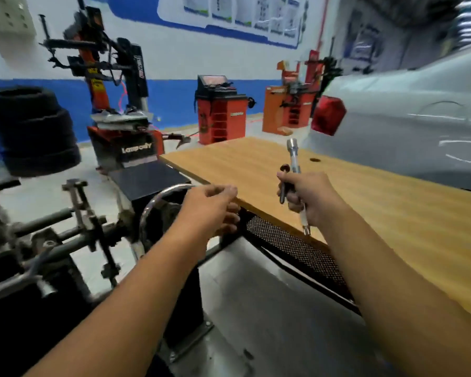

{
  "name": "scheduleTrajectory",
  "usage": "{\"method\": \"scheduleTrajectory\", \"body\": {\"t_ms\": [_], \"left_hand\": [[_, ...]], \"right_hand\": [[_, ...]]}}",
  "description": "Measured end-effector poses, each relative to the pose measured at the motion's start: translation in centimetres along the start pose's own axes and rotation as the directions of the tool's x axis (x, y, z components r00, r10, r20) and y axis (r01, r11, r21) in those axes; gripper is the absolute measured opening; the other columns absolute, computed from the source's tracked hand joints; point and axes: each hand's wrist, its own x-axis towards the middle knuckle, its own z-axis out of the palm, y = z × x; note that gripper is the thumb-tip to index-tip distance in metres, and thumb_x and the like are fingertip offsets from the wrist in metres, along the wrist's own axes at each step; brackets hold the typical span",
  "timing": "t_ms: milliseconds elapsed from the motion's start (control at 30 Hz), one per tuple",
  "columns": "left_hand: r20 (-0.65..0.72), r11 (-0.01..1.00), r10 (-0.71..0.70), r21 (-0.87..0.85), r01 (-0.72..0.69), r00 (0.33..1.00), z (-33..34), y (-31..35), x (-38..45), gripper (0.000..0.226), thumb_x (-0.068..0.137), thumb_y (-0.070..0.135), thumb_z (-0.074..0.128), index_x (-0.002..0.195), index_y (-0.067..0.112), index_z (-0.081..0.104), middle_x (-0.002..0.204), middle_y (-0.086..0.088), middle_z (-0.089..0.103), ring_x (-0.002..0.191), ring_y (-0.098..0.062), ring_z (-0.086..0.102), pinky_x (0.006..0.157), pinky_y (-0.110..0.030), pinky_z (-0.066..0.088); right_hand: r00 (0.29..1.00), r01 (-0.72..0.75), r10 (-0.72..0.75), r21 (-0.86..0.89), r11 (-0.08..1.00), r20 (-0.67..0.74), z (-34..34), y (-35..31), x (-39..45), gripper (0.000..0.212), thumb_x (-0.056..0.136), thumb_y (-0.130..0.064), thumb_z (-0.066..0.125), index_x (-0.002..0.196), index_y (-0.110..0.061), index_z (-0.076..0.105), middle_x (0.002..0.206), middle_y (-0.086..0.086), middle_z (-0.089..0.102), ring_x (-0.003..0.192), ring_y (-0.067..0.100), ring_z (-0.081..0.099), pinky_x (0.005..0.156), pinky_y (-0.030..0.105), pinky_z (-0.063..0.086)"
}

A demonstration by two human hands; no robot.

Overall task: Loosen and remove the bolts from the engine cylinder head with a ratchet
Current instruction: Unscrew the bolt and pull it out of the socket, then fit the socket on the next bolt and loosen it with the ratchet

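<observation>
Holding two things at once in the head view, right hand (pixel 307 197): fingers curled round the silver ratchet (pixel 294 159), socket end pointing up and away, handle tail poking out below the fist, and a dark-headed bolt (pixel 284 180) tucked alongside under the same fingers. Probably a freshly removed bolt, carried with the tool so that one hand stayed free. Raised over the near edge of the wooden workbench (pixel 392 208), touching nothing there; likely on the way to be set down on the bare top, where a small dark piece (pixel 315 160) already lay farther back.

Left hand (pixel 215 205) beside the bench corner, fingers loosely curled with tips drawn near the thumb; whether anything small sat pinched there, could not tell through the blur. Hovered just in front of a chromed hand wheel (pixel 161 202) on a stand, not clearly touching it.

Lower left, blurred dark metal on that stand with rods and a clamp (pixel 85 210): possibly the engine fixture, though no cylinder head or remaining bolts made out clearly.

Beyond: stacked tyres (pixel 33 131), a tyre changer (pixel 120 126), red-orange shop machines (pixel 220 112), and a pale car (pixel 405 118) behind the bench.
</observation>
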Motion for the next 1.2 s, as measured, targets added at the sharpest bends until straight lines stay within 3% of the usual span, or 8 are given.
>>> {"method": "scheduleTrajectory", "body": {"t_ms": [200, 367, 533, 733, 867, 967, 1100, 1200], "left_hand": [[0.174, 0.959, -0.274, -0.021, 0.282, 0.946, 7.8, -7.6, -1.8, 0.012, 0.099, 0.016, 0.07, 0.104, 0.006, 0.071, 0.074, -0.01, 0.075, 0.056, -0.016, 0.068, 0.054, -0.027, 0.055], [0.073, 0.943, -0.331, -0.022, 0.333, 0.941, 9.0, -10.5, -1.4, 0.011, 0.097, 0.007, 0.065, 0.101, -0.001, 0.071, 0.063, -0.01, 0.069, 0.048, -0.016, 0.062, 0.052, -0.027, 0.055], [-0.006, 0.94, -0.342, 0.018, 0.342, 0.94, 8.1, -10.6, -0.6, 0.008, 0.095, 0.001, 0.063, 0.095, -0.003, 0.07, 0.063, -0.012, 0.067, 0.046, -0.017, 0.058, 0.051, -0.027, 0.055], [0.067, 0.958, -0.256, -0.118, 0.262, 0.964, 5.9, -7.4, 0.2, 0.023, 0.095, 0.015, 0.074, 0.107, -0.004, 0.068, 0.079, -0.017, 0.077, 0.064, -0.024, 0.074, 0.06, -0.029, 0.06], [0.093, 0.954, -0.205, -0.205, 0.22, 0.974, 2.0, -4.3, -0.4, 0.029, 0.095, 0.032, 0.073, 0.104, 0.005, 0.072, 0.107, -0.018, 0.075, 0.094, -0.028, 0.077, 0.074, -0.041, 0.064], [0.173, 0.874, -0.186, -0.421, 0.243, 0.967, -1.9, -1.2, -2.2, 0.04, 0.094, 0.053, 0.067, 0.111, 0.018, 0.076, 0.108, -0.011, 0.073, 0.1, -0.031, 0.072, 0.09, -0.061, 0.058], [-0.156, 0.783, -0.118, -0.622, -0.005, 0.981, -12.3, 2.4, -5.2, 0.04, 0.107, 0.05, 0.048, 0.079, 0.021, 0.051, 0.049, 0.003, 0.044, 0.036, -0.009, 0.042, 0.039, -0.018, 0.038], [-0.423, 0.904, -0.028, -0.398, -0.158, 0.906, -22.2, 4.3, -8.8, 0.046, 0.107, 0.053, 0.046, 0.072, 0.025, 0.037, 0.048, 0.005, 0.023, 0.034, -0.009, 0.02, 0.04, -0.016, 0.02]], "right_hand": [[0.87, -0.266, 0.096, -0.297, 0.917, -0.484, -12.7, 3.6, 4.5, 0.024, 0.088, -0.012, 0.078, 0.103, 0.002, 0.068, 0.077, 0.013, 0.068, 0.042, 0.017, 0.052, 0.038, 0.021, 0.041], [0.832, -0.387, 0.109, -0.429, 0.816, -0.544, -15.3, 5.9, 6.2, 0.048, 0.079, -0.021, 0.091, 0.114, 0.0, 0.065, 0.103, 0.015, 0.07, 0.079, 0.026, 0.074, 0.07, 0.039, 0.064], [0.854, -0.415, 0.089, -0.57, 0.709, -0.512, -14.8, 5.4, 6.5, 0.055, 0.076, -0.03, 0.093, 0.11, -0.004, 0.058, 0.091, 0.011, 0.059, 0.074, 0.021, 0.067, 0.047, 0.03, 0.046], [0.808, -0.229, 0.025, -0.276, 0.933, -0.588, -12.4, 2.4, 4.7, 0.029, 0.101, -0.03, 0.059, 0.114, -0.005, 0.063, 0.093, 0.01, 0.068, 0.062, 0.02, 0.061, 0.047, 0.029, 0.047], [0.974, -0.008, -0.056, -0.275, 0.961, -0.222, -2.2, 1.2, -0.7, 0.027, 0.103, -0.033, 0.058, 0.1, -0.008, 0.067, 0.082, 0.009, 0.068, 0.057, 0.019, 0.058, 0.048, 0.031, 0.049], [0.963, 0.265, -0.222, -0.367, 0.892, 0.155, 8.2, 0.2, -6.4, 0.039, 0.091, -0.05, 0.069, 0.078, -0.013, 0.075, 0.066, 0.001, 0.073, 0.052, 0.015, 0.067, 0.052, 0.031, 0.054], [0.82, 0.572, -0.532, -0.257, 0.779, 0.211, 18.6, -5.9, -10.2, 0.052, 0.083, -0.061, 0.062, 0.069, -0.012, 0.071, 0.058, 0.004, 0.068, 0.06, 0.026, 0.069, 0.063, 0.047, 0.057], [0.785, 0.616, -0.573, -0.188, 0.765, 0.237, 27.3, -8.7, -10.8, 0.046, 0.085, -0.042, 0.066, 0.06, -0.004, 0.058, 0.054, 0.007, 0.057, 0.059, 0.029, 0.059, 0.063, 0.053, 0.055]]}}
